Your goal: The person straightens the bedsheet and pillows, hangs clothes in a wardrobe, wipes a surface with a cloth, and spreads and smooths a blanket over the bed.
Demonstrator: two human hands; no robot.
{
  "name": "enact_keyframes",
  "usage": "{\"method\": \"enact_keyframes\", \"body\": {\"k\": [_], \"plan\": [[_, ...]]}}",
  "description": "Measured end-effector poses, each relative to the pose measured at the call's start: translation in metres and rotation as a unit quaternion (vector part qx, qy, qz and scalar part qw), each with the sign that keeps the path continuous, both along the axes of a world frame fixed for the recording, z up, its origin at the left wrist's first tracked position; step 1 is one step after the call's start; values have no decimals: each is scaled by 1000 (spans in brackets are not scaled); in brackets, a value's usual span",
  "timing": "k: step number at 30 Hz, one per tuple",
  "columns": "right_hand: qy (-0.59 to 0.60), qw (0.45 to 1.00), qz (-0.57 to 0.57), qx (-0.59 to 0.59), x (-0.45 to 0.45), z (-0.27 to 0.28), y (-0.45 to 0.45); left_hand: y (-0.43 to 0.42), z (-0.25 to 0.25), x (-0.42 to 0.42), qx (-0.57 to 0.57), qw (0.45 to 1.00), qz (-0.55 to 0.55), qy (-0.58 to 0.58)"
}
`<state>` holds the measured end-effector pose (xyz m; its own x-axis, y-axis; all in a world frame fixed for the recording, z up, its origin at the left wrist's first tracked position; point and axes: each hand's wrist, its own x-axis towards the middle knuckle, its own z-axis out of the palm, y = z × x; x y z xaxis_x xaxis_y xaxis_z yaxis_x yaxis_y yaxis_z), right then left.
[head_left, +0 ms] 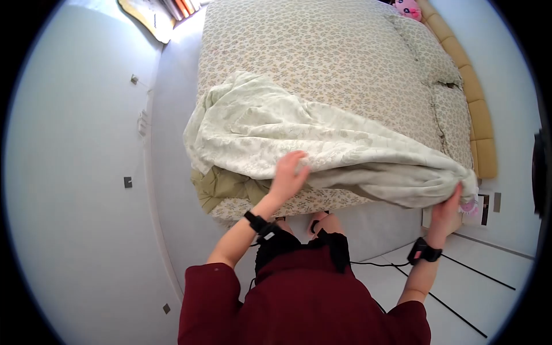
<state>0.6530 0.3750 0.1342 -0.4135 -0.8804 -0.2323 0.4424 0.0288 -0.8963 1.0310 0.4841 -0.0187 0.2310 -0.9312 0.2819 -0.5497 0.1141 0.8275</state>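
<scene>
While the right hand (447,210) grasped the pale blanket (339,138) four o'clock from its middle, the left hand (287,179) curled at eight; whether gripping, I couldn't tell.

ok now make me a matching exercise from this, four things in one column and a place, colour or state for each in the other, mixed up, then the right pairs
Column one
1. headboard
2. right hand
3. pink toy
4. pale blanket

Column two
A. small, at the very top of the picture
B. lying in folds across the near side of the bed
C. tan, in padded panels
D. gripping a bunched end of cloth

Right pairs
1-C
2-D
3-A
4-B
</scene>
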Motion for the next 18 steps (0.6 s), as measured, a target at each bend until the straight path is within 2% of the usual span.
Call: {"method": "enact_keyframes", "body": {"k": [1,2,3,4,5,6,7,8,9,10,11,12,14,15,16,17,18], "plan": [[40,998,-30,-30,-25,19,-4,13,-32,9,18,995,89,-39],[78,993,-61,-61,-52,34,-8,27,-62,12,96,970,200,-99],[103,989,-51,-91,-76,49,-10,37,-97,22,206,941,268,30],[128,984,-41,-119,-100,63,-11,43,-125,30,313,878,326,156],[130,983,-45,-119,-122,77,-13,43,-143,30,373,782,381,322],[134,982,-57,-121,-142,91,-16,39,-144,25,417,652,420,474],[137,980,-68,-124,-160,102,-21,38,-144,15,389,651,326,564],[137,980,-69,-128,-174,110,-28,26,-148,2,386,653,324,566],[128,982,-68,-125,-189,115,-34,14,-154,-11,270,631,235,689],[119,984,-65,-119,-205,120,-44,2,-159,-28,144,585,139,786],[134,981,-84,-110,-213,124,-58,-22,-143,-45,100,521,191,826],[133,982,-81,-107,-238,121,-76,-40,-150,-57,99,522,195,825],[157,983,-49,-80,-313,105,-126,-78,-159,-74,68,623,199,754],[124,988,-40,-84,-354,93,-153,-96,-131,-79,64,612,232,753],[119,989,-31,-86,-364,94,-172,-110,-116,-71,44,625,221,748],[185,976,-65,-98,-374,101,-190,-123,-99,-61,26,637,211,741],[252,957,-100,-106,-382,110,-207,-140,-26,-64,38,673,249,695]]}}
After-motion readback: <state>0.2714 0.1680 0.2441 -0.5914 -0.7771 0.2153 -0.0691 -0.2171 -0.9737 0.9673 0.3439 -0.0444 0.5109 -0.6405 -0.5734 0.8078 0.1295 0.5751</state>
